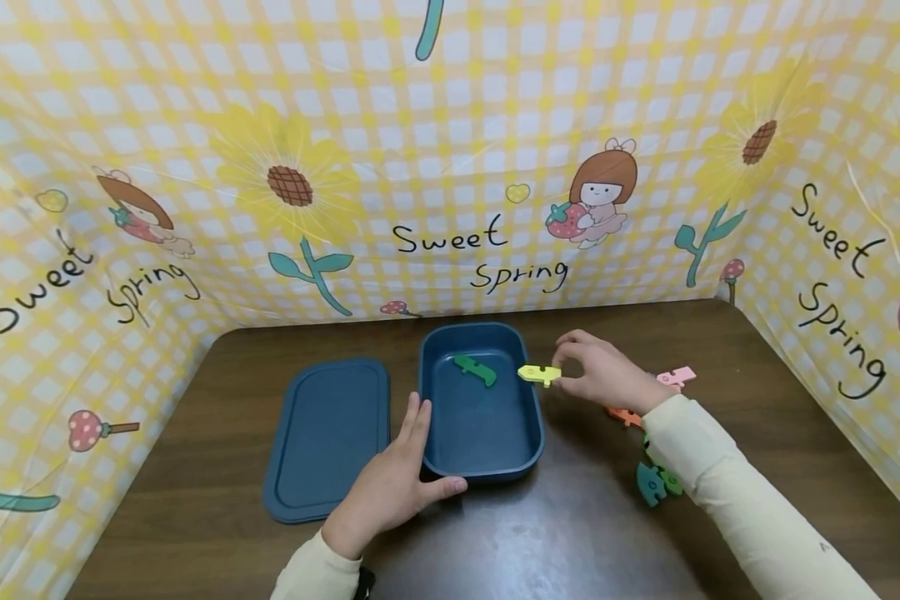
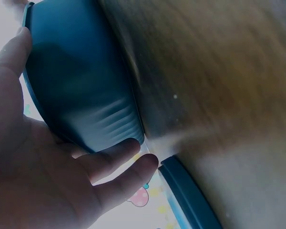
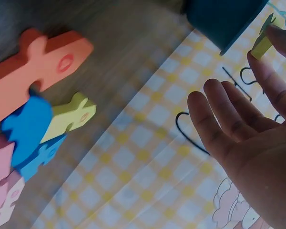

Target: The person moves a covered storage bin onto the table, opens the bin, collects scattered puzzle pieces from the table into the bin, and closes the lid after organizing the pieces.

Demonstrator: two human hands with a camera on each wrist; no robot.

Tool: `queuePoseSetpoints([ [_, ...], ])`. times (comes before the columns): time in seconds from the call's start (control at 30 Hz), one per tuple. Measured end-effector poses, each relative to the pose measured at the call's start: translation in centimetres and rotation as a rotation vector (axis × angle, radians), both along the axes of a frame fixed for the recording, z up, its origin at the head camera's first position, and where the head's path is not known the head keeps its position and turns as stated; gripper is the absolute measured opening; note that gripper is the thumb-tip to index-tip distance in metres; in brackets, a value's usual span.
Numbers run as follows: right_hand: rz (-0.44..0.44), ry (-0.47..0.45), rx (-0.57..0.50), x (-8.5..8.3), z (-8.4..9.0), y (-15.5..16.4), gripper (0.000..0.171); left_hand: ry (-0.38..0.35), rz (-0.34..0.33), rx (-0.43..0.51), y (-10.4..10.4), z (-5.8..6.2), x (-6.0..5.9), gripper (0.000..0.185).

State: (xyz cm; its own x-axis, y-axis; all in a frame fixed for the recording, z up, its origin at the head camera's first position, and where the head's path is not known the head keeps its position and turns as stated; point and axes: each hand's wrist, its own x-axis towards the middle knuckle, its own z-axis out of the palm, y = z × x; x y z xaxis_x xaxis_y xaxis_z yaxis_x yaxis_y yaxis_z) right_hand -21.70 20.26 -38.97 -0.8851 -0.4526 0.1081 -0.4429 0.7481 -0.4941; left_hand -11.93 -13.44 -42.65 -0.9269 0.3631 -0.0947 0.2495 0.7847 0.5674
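A dark blue box (image 1: 480, 417) stands open on the brown table (image 1: 540, 533), with a green foam piece (image 1: 475, 369) lying in its far end. My left hand (image 1: 408, 467) rests against the box's near left corner, fingers straight along the left wall and thumb along the front wall. The left wrist view shows those fingers (image 2: 114, 157) flat on the box wall (image 2: 81, 86). My right hand (image 1: 570, 367) pinches a yellow foam piece (image 1: 538, 374) just over the box's right rim. In the right wrist view the yellow piece (image 3: 263, 43) sits at the fingertips (image 3: 276, 71).
The box's blue lid (image 1: 326, 437) lies flat left of the box. Loose foam pieces lie right of it: pink (image 1: 675, 377), orange (image 1: 624, 414), teal and green (image 1: 656, 482). A yellow checked cloth wall (image 1: 450, 167) closes in the table on three sides.
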Motion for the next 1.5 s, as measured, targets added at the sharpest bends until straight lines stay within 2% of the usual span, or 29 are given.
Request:
queuePoseSetpoints([
  [0.3,0.022,0.012,0.01,-0.4,0.2,-2.1,0.015,0.011,0.002,-0.008,0.0,-0.1,0.1,0.114],
  [0.73,0.048,-0.029,0.014,-0.4,0.1,-4.5,0.013,0.011,-0.004,-0.002,0.1,0.3,0.2,0.113],
  [1.5,0.038,-0.047,0.065,-0.2,-0.4,-5.9,0.014,0.003,0.003,-0.023,0.1,0.0,0.1,0.111],
])
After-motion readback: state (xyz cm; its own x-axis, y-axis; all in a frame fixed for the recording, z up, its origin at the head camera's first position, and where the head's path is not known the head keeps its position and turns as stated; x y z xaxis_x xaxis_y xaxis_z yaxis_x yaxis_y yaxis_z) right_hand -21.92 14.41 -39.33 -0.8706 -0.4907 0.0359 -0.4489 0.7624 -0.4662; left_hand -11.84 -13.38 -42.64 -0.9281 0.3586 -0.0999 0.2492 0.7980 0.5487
